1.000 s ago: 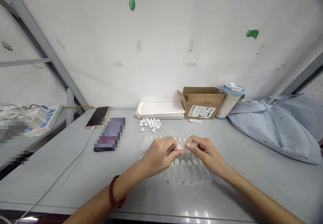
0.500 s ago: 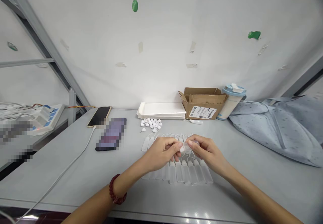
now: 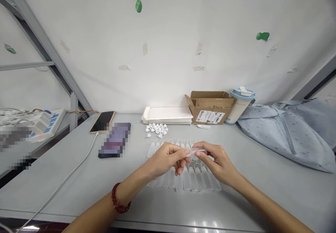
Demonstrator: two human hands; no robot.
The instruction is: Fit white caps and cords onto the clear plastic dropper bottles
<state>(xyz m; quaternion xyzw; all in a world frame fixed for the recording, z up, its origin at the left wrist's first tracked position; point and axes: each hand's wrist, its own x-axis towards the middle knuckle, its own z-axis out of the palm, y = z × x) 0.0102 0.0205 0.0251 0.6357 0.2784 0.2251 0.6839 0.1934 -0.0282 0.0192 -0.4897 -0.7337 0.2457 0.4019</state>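
Observation:
Above the rows on the table, my left hand (image 3: 171,158) and my right hand (image 3: 215,159) meet at a small translucent plastic bottle (image 3: 194,151), held roughly level. My left thumb and fingers pinch its left end, where any cap is covered. The right thumb and fingers grip the other end. Beneath the hands lies a near row of similar translucent bottles (image 3: 201,181) with white tops and thin loops. A far row of bottles (image 3: 150,150) is partly hidden by my hands. White caps (image 3: 157,129) sit in a loose pile behind the far row.
A stack of white padded envelopes (image 3: 168,114) and an open cardboard box (image 3: 212,107) stand against the wall, beside a blue-lidded cup (image 3: 238,106). On the left are two phones (image 3: 104,121), a white cable (image 3: 76,177) and a power strip (image 3: 54,122). Blue patterned fabric (image 3: 286,135) lies right.
The bottle between my hands now shows more of its clear body and lies more level. My right hand's grip has shifted slightly along it; the left keeps its pinch.

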